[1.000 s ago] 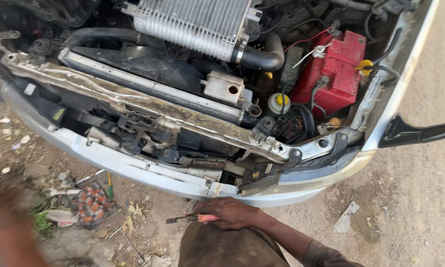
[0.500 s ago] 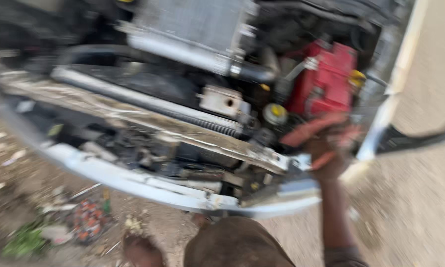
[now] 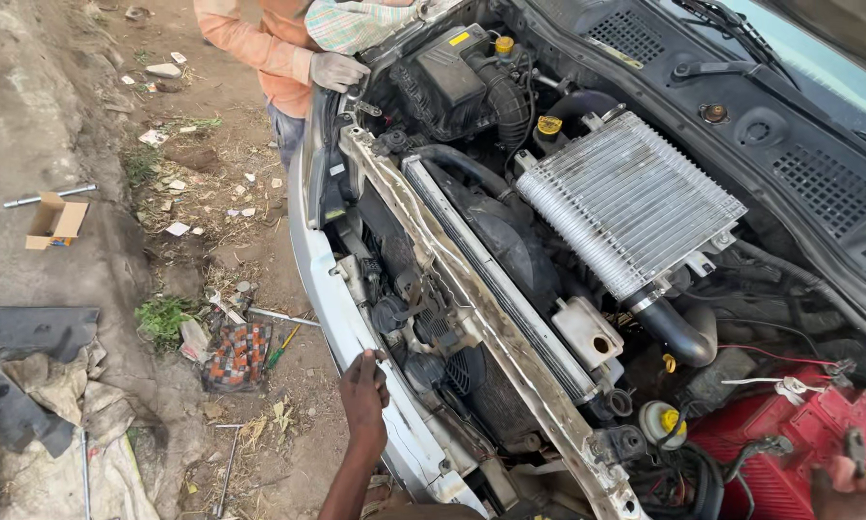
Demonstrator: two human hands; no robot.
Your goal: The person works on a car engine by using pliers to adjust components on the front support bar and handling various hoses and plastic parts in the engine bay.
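The left hand (image 3: 363,385) grips the white front bumper (image 3: 351,332) at its upper edge, fingers curled over it — apparently bracing it. The right hand (image 3: 842,486) barely shows by the red battery (image 3: 808,433); I cannot tell its grip. A co-worker's gloved hand (image 3: 336,69) holds the far corner.

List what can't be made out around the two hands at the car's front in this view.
- Right hand, head view: cut off by the bottom edge by the red battery; its grip unclear.
- Left hand on the white bumper: fingertips hidden behind the edge.
- Co-worker's gloved hand: the small part it touches is too small to identify.
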